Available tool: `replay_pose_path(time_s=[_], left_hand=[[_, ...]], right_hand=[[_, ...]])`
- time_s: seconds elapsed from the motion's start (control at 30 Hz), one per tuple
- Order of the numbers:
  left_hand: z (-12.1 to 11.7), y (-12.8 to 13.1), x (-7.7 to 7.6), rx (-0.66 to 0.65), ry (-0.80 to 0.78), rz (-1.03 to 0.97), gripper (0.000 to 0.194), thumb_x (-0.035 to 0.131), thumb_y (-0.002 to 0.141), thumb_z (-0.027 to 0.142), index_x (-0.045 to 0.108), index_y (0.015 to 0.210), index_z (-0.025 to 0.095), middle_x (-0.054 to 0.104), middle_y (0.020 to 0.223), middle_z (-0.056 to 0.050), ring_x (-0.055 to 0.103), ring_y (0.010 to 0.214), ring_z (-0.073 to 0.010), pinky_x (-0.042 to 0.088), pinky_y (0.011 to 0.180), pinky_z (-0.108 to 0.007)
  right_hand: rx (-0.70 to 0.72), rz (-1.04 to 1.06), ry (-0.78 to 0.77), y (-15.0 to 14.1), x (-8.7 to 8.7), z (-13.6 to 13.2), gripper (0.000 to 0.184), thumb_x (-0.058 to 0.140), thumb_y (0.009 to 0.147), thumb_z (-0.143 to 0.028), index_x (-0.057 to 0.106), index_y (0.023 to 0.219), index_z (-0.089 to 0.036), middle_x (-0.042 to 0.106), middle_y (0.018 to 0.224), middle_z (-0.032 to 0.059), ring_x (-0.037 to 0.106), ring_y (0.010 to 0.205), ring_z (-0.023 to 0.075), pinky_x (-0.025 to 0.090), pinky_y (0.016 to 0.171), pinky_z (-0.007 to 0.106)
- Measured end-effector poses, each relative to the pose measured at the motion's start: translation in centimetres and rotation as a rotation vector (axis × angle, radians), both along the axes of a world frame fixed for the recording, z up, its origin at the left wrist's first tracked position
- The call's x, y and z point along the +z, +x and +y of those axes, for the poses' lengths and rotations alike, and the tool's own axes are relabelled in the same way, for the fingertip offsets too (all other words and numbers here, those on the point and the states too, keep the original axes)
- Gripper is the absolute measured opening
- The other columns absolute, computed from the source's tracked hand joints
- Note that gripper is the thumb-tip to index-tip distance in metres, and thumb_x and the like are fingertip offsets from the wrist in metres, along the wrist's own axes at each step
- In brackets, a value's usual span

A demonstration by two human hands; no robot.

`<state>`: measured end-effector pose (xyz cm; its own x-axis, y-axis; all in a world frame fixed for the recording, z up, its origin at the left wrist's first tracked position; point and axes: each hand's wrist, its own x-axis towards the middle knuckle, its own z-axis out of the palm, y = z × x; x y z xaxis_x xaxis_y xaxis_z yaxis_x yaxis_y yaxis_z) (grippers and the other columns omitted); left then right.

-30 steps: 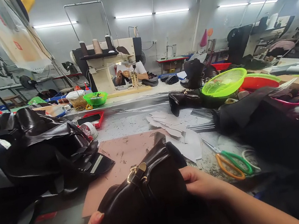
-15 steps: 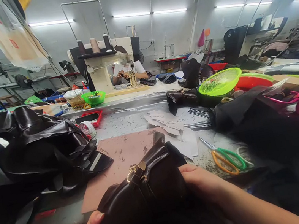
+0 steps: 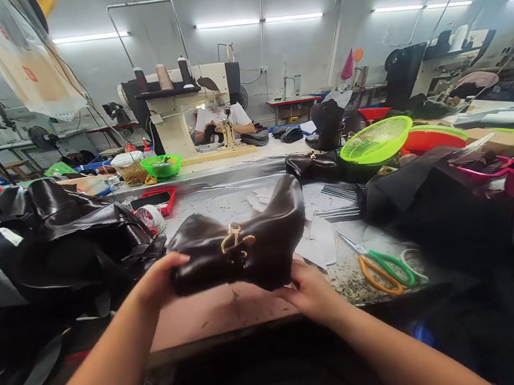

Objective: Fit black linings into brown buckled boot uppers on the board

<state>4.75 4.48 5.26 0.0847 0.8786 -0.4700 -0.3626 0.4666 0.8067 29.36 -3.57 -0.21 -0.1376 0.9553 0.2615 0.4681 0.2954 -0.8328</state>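
A dark brown, glossy boot upper [image 3: 264, 231] with a gold buckle [image 3: 232, 238] on a strap is held on its side above the bench. My left hand [image 3: 165, 276] grips its left end, the fingers partly hidden behind the leather. At the lower right, my right hand [image 3: 306, 286] is closed on the edge near the heel part. Below the boot upper lies a pinkish board [image 3: 209, 317]. White paper pieces [image 3: 320, 244] are scattered just behind my right hand. Scissors [image 3: 382, 266] with orange and green handles rest to the right of it.
Dark leather pieces [image 3: 73, 251] are heaped at the left. Black material [image 3: 420, 217] and a green sieve [image 3: 377, 141] stand to the right. Across the bench, a person [image 3: 234, 117] sits behind a large sewing machine [image 3: 173, 124]. Another buckled boot upper [image 3: 315, 166] lies near the sieve.
The boot upper has moved up and away from me and turned, so its whole side now shows. Both hands have gone forward with it, still gripping.
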Motion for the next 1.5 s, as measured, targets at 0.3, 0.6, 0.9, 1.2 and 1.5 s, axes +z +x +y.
replay_pose_path(time_s=[0.3, 0.6, 0.9, 1.2, 1.5], left_hand=[[-3.8, 6.8, -3.2, -0.674, 1.898, 1.465, 0.024, 0.045, 0.079, 0.014, 0.062, 0.096, 0.016, 0.066, 0.101, -0.008, 0.06, 0.082, -0.0202, 0.047, 0.071, -0.033], [-4.4, 11.8, -7.1, -1.142, 1.563, 2.048, 0.023, 0.045, 0.078, 0.004, 0.064, 0.09, 0.002, 0.064, 0.076, -0.019, 0.059, 0.061, -0.0219, 0.035, 0.044, -0.028], [-4.1, 7.9, -8.0, -1.04, 1.605, 2.033, 0.025, 0.043, 0.077, 0.004, 0.066, 0.085, 0.009, 0.06, 0.06, -0.011, 0.056, 0.053, -0.0187, 0.04, 0.048, -0.029], [-3.4, 6.6, -9.0, -0.824, 1.705, 2.019, 0.033, 0.034, 0.077, 0.001, 0.065, 0.083, 0.01, 0.057, 0.061, -0.01, 0.052, 0.045, -0.0168, 0.036, 0.041, -0.028], [-3.3, 5.9, -10.8, -0.715, 1.748, 1.942, 0.03, 0.036, 0.078, 0.007, 0.065, 0.073, 0.01, 0.053, 0.055, -0.009, 0.046, 0.043, -0.0146, 0.036, 0.044, -0.028]], right_hand=[[-0.251, -0.212, -0.036, -0.3, -5.1, -0.1, 0.013, 0.06, 0.074, -0.029, 0.065, 0.078, -0.018, 0.064, 0.081, 0.0062, 0.06, 0.078, 0.0203, 0.047, 0.072, 0.03], [-0.161, -0.883, -0.188, 0.7, -5.7, -0.9, 0.058, 0.04, 0.078, -0.009, 0.03, 0.135, -0.001, 0.065, 0.088, 0.0209, 0.061, 0.086, 0.03, 0.05, 0.061, 0.036], [0.032, -0.72, 0.094, 0.2, -5.1, 1.7, 0.034, 0.05, 0.08, -0.023, 0.056, 0.113, -0.017, 0.051, 0.123, 0.0125, 0.051, 0.106, 0.0257, 0.04, 0.088, 0.035], [-0.189, -0.652, -0.032, -1.5, -4.4, 2.9, 0.027, 0.039, 0.084, -0.023, 0.06, 0.097, -0.012, 0.066, 0.079, 0.0139, 0.062, 0.075, 0.0264, 0.045, 0.066, 0.035], [-0.149, -0.503, 0.023, -4.7, -4.9, 2.2, 0.029, 0.043, 0.076, -0.012, 0.051, 0.104, -0.016, 0.057, 0.109, 0.0085, 0.054, 0.101, 0.0177, 0.043, 0.083, 0.027]])
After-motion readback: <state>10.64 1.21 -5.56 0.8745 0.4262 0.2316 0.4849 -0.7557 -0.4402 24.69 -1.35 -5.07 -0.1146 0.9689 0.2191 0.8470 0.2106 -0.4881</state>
